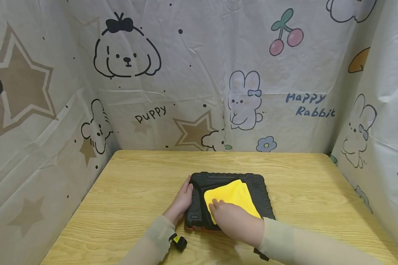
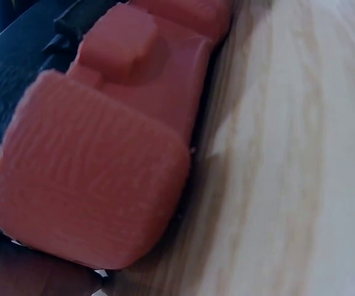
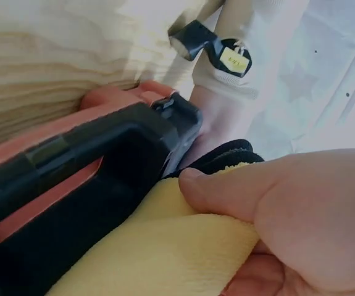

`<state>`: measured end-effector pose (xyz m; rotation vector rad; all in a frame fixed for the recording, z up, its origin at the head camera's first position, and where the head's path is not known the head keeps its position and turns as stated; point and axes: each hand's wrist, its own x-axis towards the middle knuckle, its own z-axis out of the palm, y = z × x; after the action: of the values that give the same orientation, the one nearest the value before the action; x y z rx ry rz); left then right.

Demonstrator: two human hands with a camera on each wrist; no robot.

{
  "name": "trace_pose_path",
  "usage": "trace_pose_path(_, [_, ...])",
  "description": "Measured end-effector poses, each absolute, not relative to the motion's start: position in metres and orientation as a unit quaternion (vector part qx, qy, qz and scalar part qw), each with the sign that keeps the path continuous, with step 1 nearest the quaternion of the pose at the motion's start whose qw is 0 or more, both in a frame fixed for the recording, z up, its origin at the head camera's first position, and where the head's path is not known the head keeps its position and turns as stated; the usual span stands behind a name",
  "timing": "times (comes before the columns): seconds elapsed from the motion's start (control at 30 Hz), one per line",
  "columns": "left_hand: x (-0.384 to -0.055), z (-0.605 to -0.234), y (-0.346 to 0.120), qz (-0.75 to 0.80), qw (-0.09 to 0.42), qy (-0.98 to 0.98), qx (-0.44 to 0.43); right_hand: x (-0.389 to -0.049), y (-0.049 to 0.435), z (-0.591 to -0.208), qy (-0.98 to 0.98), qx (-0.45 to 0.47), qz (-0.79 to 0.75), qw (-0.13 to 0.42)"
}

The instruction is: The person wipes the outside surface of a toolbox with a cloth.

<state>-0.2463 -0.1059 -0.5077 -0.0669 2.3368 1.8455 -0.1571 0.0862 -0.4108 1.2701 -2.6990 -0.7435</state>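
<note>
A black and red plastic tool case lies flat on the table, its ribbed lid facing up. My left hand holds the case by its left side. The red lower shell fills much of the left wrist view, with a blurred bit of finger below it. On the lid lies a folded yellow cloth. My right hand grips the cloth near its front left part, thumb on top and fingers curled beneath. The case's black handle shows beside the cloth in the right wrist view.
The wood-grain table extends around the case. A printed cloth with cartoon animals hangs behind the table and along both sides. A small black wrist camera sits on my left sleeve.
</note>
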Motion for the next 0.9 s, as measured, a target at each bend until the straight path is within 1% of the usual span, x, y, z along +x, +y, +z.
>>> trace_pose_path(0.1, [-0.247,-0.508,-0.106,0.619,0.082,0.781,-0.019,-0.154,0.087,-0.41,-0.881,0.413,-0.228,0.021])
trace_pose_path(0.37, [-0.248,-0.509,-0.106,0.624,0.083,0.777,-0.01,-0.148,0.093,-0.411,-0.872,0.427,-0.235,0.043])
trace_pose_path(0.53, [-0.248,-0.509,-0.106,0.623,0.082,0.778,-0.006,-0.15,0.094,-0.409,-0.88,0.421,-0.219,0.016])
trace_pose_path(0.73, [-0.248,-0.51,-0.106,0.62,0.083,0.78,-0.01,-0.155,0.093,-0.407,-0.904,0.398,-0.152,-0.033])
trace_pose_path(0.9, [-0.248,-0.51,-0.106,0.623,0.081,0.778,-0.014,-0.16,0.092,-0.407,-0.916,0.381,-0.11,-0.055])
